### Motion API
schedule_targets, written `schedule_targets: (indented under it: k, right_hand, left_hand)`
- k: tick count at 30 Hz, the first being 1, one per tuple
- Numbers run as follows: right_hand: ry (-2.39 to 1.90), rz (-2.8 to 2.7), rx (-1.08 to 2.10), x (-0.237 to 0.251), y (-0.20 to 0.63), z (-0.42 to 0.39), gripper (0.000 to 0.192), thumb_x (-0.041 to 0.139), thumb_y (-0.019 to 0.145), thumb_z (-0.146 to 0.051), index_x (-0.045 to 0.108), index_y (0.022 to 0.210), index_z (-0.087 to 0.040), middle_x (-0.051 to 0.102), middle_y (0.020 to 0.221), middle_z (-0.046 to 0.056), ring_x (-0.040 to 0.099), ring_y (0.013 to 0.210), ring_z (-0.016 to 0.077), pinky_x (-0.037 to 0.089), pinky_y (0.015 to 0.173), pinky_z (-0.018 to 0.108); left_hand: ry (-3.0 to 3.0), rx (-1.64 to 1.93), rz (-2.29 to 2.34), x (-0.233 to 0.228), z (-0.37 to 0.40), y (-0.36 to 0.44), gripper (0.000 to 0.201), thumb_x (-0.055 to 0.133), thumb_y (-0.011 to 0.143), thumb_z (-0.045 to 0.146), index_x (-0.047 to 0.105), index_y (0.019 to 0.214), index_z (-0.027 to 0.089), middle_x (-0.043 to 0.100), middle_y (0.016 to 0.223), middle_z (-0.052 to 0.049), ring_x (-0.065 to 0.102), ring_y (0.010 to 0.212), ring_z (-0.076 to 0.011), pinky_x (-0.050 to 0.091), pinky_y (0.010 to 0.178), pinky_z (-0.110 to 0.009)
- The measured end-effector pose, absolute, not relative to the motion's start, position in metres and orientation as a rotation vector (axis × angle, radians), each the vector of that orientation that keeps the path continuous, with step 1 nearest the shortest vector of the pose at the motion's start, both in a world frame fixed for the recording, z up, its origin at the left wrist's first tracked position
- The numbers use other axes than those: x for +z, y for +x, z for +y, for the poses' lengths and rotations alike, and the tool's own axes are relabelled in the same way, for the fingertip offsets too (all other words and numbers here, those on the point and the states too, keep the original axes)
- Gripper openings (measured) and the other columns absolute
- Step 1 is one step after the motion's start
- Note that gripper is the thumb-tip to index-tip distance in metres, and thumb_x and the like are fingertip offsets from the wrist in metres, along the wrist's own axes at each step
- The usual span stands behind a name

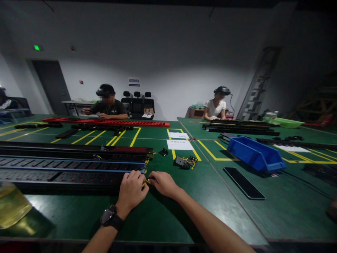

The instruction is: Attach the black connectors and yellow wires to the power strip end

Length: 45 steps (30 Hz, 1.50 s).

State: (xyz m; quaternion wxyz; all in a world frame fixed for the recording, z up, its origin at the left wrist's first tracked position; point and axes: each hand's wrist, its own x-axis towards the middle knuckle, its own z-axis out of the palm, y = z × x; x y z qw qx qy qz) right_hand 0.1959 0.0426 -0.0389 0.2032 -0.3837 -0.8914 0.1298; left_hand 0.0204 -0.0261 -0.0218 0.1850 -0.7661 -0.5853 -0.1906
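Observation:
Long black rails with rows of red dots, one with a blue edge (110, 166), lie side by side on the green table, yellow wires (146, 165) sticking out at their right ends. My left hand (133, 189), a watch (108, 215) on its wrist, is closed at the end of the nearest black rail (86, 177). A yellow wire (144, 183) shows by its thumb. Facing it, my right hand (164, 183) pinches a thin yellow wire end. Beyond the hands lie small black end pieces (185, 162) with yellow wires. The fingertips partly hide the wire.
To the right are a dark phone (243, 182) and a blue bin (255, 154). White paper sheets (179, 144) lie ahead. A container of yellow liquid (13, 205) stands at near left. Across the table, two people in headsets sit behind a red rail (105, 122) and black rails (239, 127).

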Motion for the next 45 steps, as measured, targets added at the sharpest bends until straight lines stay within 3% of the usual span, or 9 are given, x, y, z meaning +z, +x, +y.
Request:
schedule_targets:
  k: [45]
  right_hand:
    - [-1.062,-2.491,0.357,-0.0405,0.1963,0.0442,0.018,0.056,0.1,-0.032,0.069,0.111,-0.025,0.075,0.105,0.004,0.069,0.096,0.0188,0.042,0.075,0.024]
  left_hand:
    - [-2.149,-0.543,-1.625,-0.0236,-0.0251,0.0197,0.011,0.058,0.085,0.025,0.067,0.081,0.02,0.066,0.089,-0.008,0.056,0.092,-0.0267,0.038,0.081,-0.042]
